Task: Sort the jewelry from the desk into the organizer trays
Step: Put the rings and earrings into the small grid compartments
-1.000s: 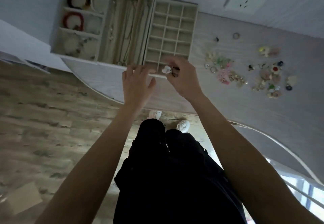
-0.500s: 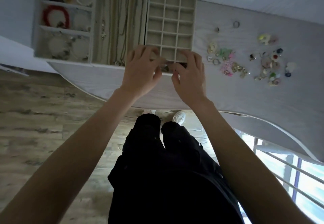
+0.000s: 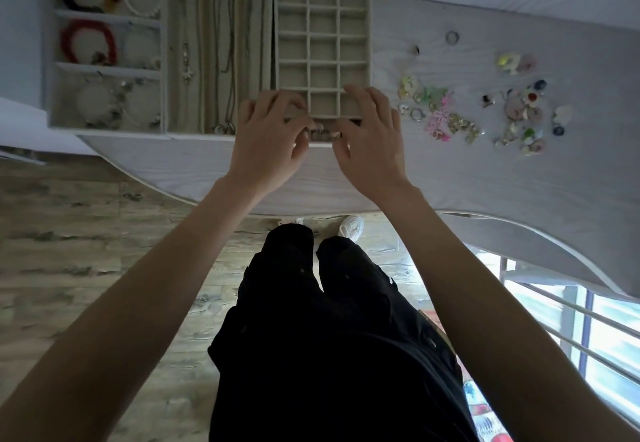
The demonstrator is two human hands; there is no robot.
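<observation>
A beige grid tray (image 3: pixel 322 31) with many small compartments stands on the white desk (image 3: pixel 485 182). My left hand (image 3: pixel 270 140) and my right hand (image 3: pixel 372 144) hover over its near row, close together. Between their fingertips a few small jewelry pieces (image 3: pixel 320 133) lie in a near compartment. My left fingers are curled at those pieces, and whether they grip one is hidden. My right fingers are spread with nothing seen in them. Loose colourful earrings and rings (image 3: pixel 440 119) lie right of the tray, with a second cluster (image 3: pixel 523 112) farther right.
Left of the grid tray sit a necklace tray (image 3: pixel 221 43) and a bracelet tray (image 3: pixel 107 67), both filled. Two rings (image 3: pixel 452 37) lie apart near the wall. The desk's curved front edge (image 3: pixel 207 199) runs just below my wrists. A window railing (image 3: pixel 571 320) is at lower right.
The white flower piece seen in my right hand a second ago is no longer visible there. Both hands moved onto the tray's near row, then parted slightly, uncovering the small pieces.
</observation>
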